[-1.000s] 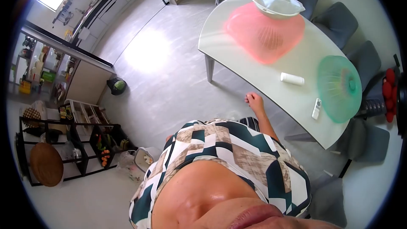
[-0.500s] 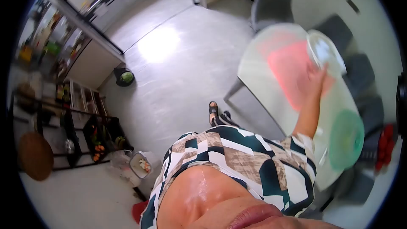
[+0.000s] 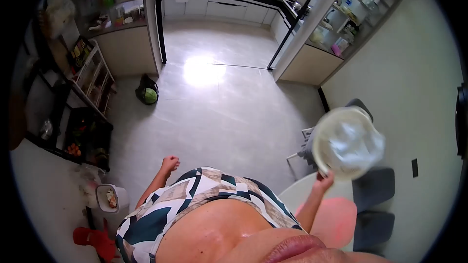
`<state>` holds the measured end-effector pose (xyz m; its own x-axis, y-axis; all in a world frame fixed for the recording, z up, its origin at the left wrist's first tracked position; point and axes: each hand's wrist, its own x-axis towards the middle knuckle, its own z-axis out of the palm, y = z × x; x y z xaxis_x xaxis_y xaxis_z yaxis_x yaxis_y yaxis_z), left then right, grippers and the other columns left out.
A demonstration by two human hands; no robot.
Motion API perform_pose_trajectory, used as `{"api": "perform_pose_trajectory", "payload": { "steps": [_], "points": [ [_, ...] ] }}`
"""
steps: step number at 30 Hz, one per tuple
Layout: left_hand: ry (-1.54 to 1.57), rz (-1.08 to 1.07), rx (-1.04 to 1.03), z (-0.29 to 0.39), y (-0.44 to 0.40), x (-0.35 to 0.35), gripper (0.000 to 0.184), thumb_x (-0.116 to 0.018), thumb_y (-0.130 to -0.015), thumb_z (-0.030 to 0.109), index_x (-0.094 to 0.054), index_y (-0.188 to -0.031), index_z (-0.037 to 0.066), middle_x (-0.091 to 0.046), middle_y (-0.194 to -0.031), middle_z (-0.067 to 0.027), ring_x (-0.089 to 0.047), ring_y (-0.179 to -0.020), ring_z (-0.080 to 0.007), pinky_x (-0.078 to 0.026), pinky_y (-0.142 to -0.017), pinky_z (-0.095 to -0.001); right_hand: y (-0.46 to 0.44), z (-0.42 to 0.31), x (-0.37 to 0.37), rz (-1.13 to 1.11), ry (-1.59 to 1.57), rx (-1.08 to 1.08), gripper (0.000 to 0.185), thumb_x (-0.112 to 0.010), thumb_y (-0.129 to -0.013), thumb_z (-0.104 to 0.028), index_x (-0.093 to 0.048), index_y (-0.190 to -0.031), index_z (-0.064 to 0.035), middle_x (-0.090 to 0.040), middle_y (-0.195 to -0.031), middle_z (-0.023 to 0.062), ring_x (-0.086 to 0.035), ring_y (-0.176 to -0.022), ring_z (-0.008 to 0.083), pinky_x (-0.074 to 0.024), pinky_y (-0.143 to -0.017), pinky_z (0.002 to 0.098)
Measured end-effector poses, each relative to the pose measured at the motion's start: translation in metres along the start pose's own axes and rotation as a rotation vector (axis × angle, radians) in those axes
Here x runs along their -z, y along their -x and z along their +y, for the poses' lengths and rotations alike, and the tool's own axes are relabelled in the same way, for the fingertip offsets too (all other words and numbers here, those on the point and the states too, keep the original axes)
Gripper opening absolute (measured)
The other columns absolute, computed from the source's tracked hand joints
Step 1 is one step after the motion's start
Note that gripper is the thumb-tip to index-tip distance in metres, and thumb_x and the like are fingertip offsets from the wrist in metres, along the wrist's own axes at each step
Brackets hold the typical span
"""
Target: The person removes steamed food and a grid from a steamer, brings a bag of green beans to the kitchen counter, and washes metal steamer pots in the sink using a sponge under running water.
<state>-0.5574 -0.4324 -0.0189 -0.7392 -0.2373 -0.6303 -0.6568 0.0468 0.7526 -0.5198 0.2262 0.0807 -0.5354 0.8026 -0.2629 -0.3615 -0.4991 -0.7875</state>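
Note:
On the right, my right hand (image 3: 324,180) grips the near rim of a cream round basin (image 3: 321,142). A crumpled whitish plastic bag (image 3: 352,147) lies in the basin, slightly blurred. The basin is held up above the far end of the white table (image 3: 297,190). Behind my right forearm, a pink mesh cover (image 3: 336,221) rests on the table. My left hand (image 3: 170,163) hangs at my left side over the floor, its fingers curled in, with nothing visible in them.
Grey chairs (image 3: 374,190) line the table's right side. A dark bag with a green round item (image 3: 149,96) sits on the floor ahead. At left stand a black rack (image 3: 66,112), a white bin (image 3: 112,209) and a red stool (image 3: 95,238). Kitchen counters (image 3: 224,7) run beyond the doorway.
My right hand has taken hold of the basin and lifted it off the table. The view has turned towards the kitchen doorway, and my left hand has come into sight.

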Motion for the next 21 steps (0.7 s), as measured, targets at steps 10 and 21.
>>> {"api": "perform_pose_trajectory", "payload": {
  "steps": [10, 21],
  "points": [
    [0.554, -0.559, -0.178, 0.273, -0.108, -0.08, 0.069, -0.065, -0.08, 0.035, -0.029, -0.133, 0.009, -0.053, -0.111, -0.0104, -0.057, -0.098, -0.0251, -0.053, -0.076, -0.0407, 0.041, 0.273, -0.348, -0.904, 0.54, -0.549, 0.04, -0.057, -0.074, -0.018, -0.052, -0.109, 0.0024, -0.061, -0.092, 0.0105, -0.063, -0.075, 0.0202, -0.0544, -0.06, 0.0328],
    [0.256, -0.556, -0.035, 0.521, -0.364, -0.125, 0.052, -0.055, -0.071, 0.005, -0.043, -0.12, -0.005, -0.055, -0.105, -0.0198, -0.06, -0.09, -0.032, -0.054, -0.075, -0.043, -0.09, 0.35, -0.606, -0.807, 0.375, -0.567, 0.034, -0.056, -0.081, -0.019, -0.053, -0.108, 0.0003, -0.062, -0.092, 0.0109, -0.062, -0.082, 0.0211, -0.0542, -0.065, 0.0333]
  ]
}}
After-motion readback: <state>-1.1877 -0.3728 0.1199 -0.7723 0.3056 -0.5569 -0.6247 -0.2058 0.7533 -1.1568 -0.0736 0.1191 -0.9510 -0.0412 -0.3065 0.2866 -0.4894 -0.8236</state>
